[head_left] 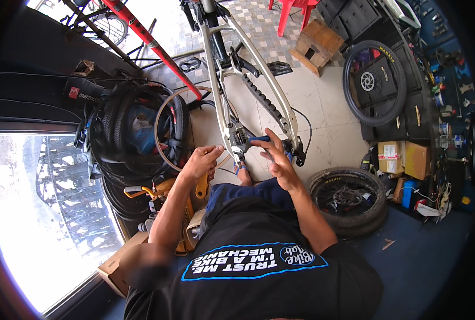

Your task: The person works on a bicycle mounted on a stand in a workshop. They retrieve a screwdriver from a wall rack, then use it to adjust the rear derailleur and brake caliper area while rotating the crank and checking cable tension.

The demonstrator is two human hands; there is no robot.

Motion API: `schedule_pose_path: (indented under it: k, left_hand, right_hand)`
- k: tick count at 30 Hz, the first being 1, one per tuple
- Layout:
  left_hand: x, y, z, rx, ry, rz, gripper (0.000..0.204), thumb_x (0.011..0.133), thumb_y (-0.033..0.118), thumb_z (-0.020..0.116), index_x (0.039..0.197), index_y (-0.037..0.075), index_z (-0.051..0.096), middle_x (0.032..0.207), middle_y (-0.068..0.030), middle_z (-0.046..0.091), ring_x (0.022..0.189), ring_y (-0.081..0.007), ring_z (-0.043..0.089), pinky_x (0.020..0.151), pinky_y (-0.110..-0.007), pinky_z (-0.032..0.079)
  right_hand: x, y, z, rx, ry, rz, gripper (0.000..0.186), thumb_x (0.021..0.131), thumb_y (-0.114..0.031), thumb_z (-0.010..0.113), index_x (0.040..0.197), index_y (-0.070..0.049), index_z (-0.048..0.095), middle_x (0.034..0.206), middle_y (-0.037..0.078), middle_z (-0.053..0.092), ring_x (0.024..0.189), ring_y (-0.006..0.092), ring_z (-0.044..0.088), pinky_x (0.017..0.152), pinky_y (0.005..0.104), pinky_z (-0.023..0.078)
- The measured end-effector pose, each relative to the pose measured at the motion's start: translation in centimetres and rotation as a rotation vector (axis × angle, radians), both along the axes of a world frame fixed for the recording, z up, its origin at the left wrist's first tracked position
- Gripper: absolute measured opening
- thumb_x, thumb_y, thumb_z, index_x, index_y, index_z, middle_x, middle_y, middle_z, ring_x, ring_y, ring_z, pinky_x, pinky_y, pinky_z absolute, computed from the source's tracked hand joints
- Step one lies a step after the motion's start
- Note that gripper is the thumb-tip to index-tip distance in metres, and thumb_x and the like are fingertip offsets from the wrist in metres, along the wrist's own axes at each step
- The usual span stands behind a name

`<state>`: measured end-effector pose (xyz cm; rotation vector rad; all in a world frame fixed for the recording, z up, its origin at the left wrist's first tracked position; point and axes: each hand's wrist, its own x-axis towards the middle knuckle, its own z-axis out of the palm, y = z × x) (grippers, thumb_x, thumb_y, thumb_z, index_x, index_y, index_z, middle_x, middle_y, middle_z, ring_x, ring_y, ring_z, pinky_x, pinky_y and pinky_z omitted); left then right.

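A pale metal bicycle frame (274, 88) stands in front of me, with the two arms of its rear end pointing toward me. My left hand (201, 163) is closed beside the left arm's end, thumb and index finger pinched together. What they hold, if anything, is too small to make out. Between the frame ends, a blue-handled tool (260, 140) lies among the fingers of my right hand (276, 161), one finger raised above it. A dark mechanism (240, 137) sits just left of the tool. Farther up the frame are a ribbed black guard (261, 98) and a pedal (279, 68).
Stacked wheels (345, 198) lie at my right, below another wheel (374, 82) leaning on black drawers. Black tyres (121, 114) and a bare rim (159, 128) crowd the left, near a red tube (149, 40). A wooden stool (318, 44) stands ahead; cardboard boxes (391, 158) sit right.
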<state>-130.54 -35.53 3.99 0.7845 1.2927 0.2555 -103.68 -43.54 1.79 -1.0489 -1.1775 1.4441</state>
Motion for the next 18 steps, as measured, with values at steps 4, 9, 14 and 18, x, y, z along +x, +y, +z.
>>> schedule_pose_path:
  k: [4,9,14,18]
  left_hand:
    - [-0.2,0.1,-0.1,-0.010,-0.013,-0.010,0.037,0.105,0.038,0.064,0.084,0.009,0.054,0.060,0.0049,0.042,0.045,-0.0083,0.043,0.042,-0.028,0.038]
    - [0.0,0.1,0.5,-0.050,-0.015,0.008,0.039,0.106,0.038,0.062,0.081,0.010,0.051,0.060,0.0049,0.042,0.045,-0.0082,0.043,0.043,-0.028,0.038]
    - [-0.1,0.1,0.3,-0.060,-0.039,0.003,0.039,0.106,0.038,0.062,0.082,0.009,0.053,0.061,0.0050,0.041,0.046,-0.0077,0.042,0.044,-0.027,0.038]
    - [-0.2,0.0,0.4,-0.032,-0.026,0.012,0.040,0.105,0.039,0.063,0.085,0.005,0.058,0.062,0.0049,0.041,0.048,-0.0070,0.041,0.045,-0.027,0.037]
  right_hand:
    - [0.0,-1.1,0.3,-0.072,0.023,-0.042,0.078,0.095,-0.064,0.063,0.144,-0.003,0.058,0.167,0.015,0.019,0.148,0.0313,0.038,0.117,0.0469,0.036]
    - [-1.1,-4.0,-0.1,-0.239,0.076,-0.249,0.049,0.102,-0.029,0.067,0.142,-0.002,0.057,0.152,0.013,0.042,0.125,0.0244,0.057,0.100,0.0389,0.051]
    - [-0.9,-5.9,-5.6,-0.199,-0.423,-0.186,0.030,0.102,-0.023,0.069,0.125,-0.004,0.071,0.116,0.009,0.065,0.080,0.0129,0.066,0.067,0.0275,0.056]
    - [-2.0,-3.4,-7.4,-0.179,-0.527,-0.242,0.027,0.101,-0.033,0.067,0.111,-0.010,0.079,0.084,0.013,0.069,0.075,0.0247,0.066,0.068,0.0369,0.051]
